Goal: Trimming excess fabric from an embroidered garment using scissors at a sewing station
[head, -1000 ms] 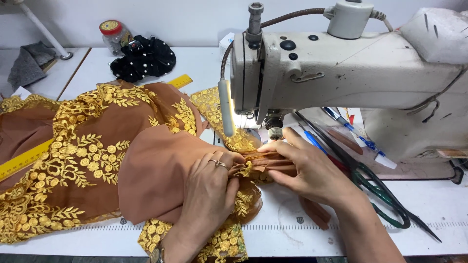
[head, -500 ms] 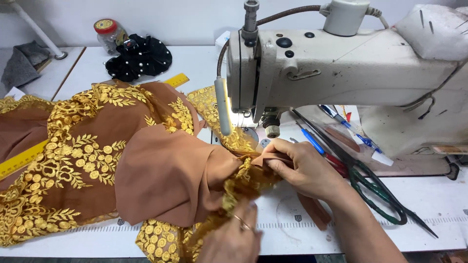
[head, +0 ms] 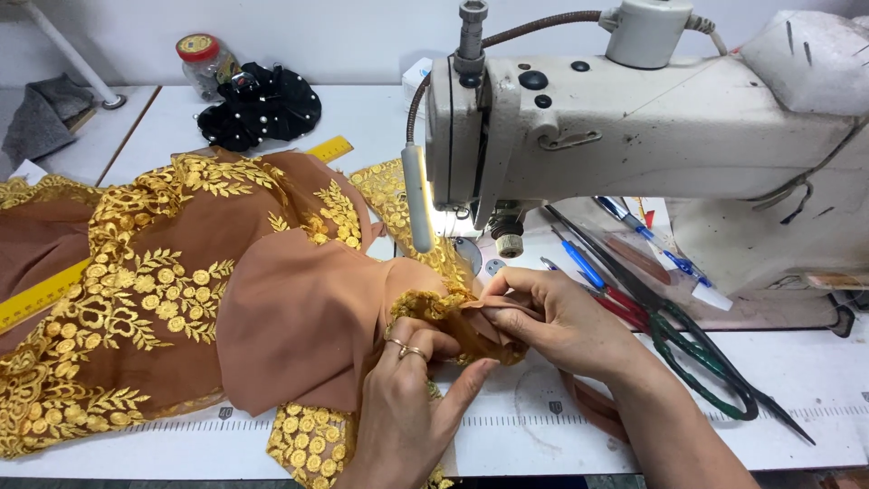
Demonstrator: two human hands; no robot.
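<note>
— What is the cloth like?

— A soft brown fabric (head: pixel 299 317) with heavy gold embroidery (head: pixel 136 290) in leaf and flower shapes, thick along its borders. It lies spread over the left half of the white counter (head: pixel 797 380), bunched into folds towards the middle, and one gold-trimmed edge runs up under the head of the cream sewing machine (head: pixel 634 118).

— And the hands?

— Both are on a small folded piece of that cloth, just in front of the needle area. The left hand (head: pixel 407 389), with rings on one finger, is curled over the embroidered edge, fingers bent and thumb stretched along the counter; it grips the gathered fabric. The right hand (head: pixel 561 321) is nearly closed, pinching a plain brown fold between thumb and fingertips, pointing left towards the other hand. The two hands almost touch.

— What else lies about?

— A yellow ruler (head: pixel 45 294) passes beneath the cloth and shows again at the far side. A pair of dark green scissors (head: pixel 697 353) lies on the counter to the right of the right hand, near blue and red pens (head: pixel 579 263) under the machine's arm. At the back there is a black beaded bundle (head: pixel 267 104) beside a small jar with a red lid (head: pixel 204 59), and grey cloth (head: pixel 41 113) in the far left corner. A lit lamp tube (head: pixel 416 195) hangs at the machine's left face.
</note>
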